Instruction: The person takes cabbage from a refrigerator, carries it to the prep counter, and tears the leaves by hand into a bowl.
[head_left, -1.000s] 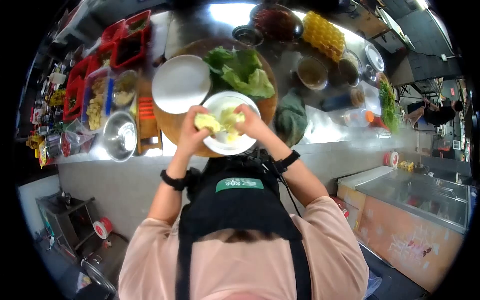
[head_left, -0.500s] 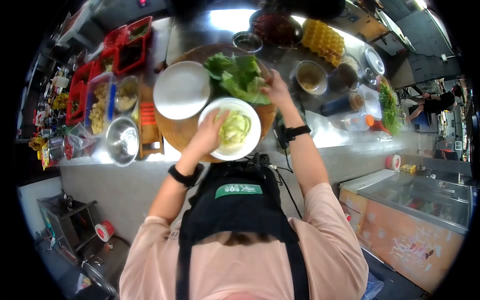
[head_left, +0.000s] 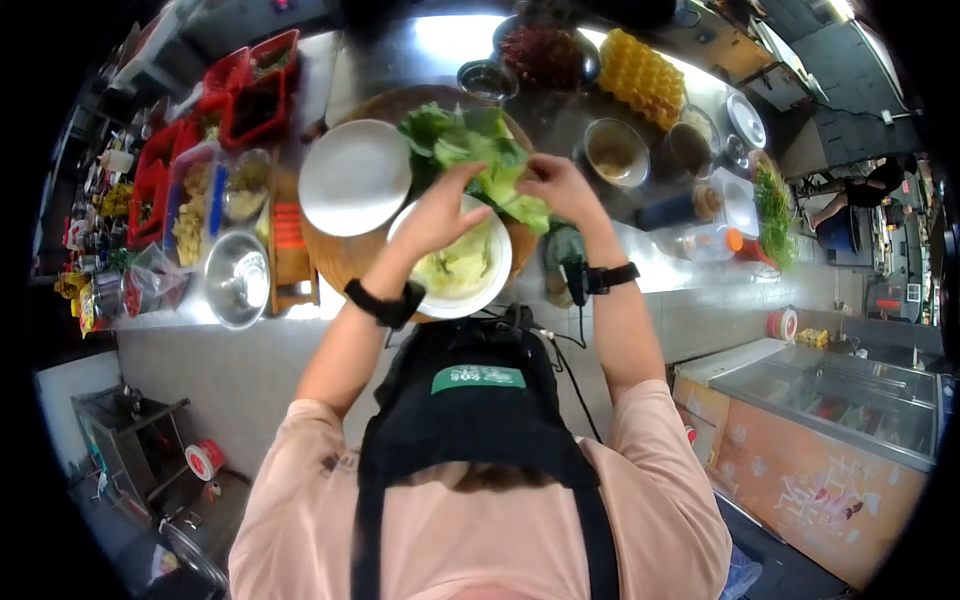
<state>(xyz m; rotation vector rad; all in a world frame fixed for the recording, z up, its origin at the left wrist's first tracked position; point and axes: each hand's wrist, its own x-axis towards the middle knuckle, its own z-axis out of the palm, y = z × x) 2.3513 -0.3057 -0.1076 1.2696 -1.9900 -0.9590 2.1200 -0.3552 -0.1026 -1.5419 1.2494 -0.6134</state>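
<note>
Leafy green lettuce [head_left: 470, 145] lies on the round wooden chopping board [head_left: 330, 255], behind a white bowl [head_left: 503, 262]. Pale green leaf pieces [head_left: 462, 268] sit inside this bowl. My right hand [head_left: 566, 190] pinches the right side of a lettuce leaf between thumb and fingers. Over the bowl, my left hand [head_left: 440, 215] reaches toward the same leaf with thumb and fingers apart; whether its fingertips touch the leaf I cannot tell. To the left, a white plate [head_left: 355, 178] rests on the board with nothing on it.
Red baskets [head_left: 255, 105] and a steel bowl [head_left: 238, 280] stand left. A yellow egg tray [head_left: 640, 75], a metal pot [head_left: 614, 152] and a bottle with an orange cap [head_left: 712, 243] are right. Green herbs [head_left: 772, 210] lie at the right end. Another person [head_left: 865, 195] is far right.
My left hand has come up from the leaf pieces in the bowl toward the lettuce. My right hand has drawn a leaf slightly nearer to me, over the bowl's right edge.
</note>
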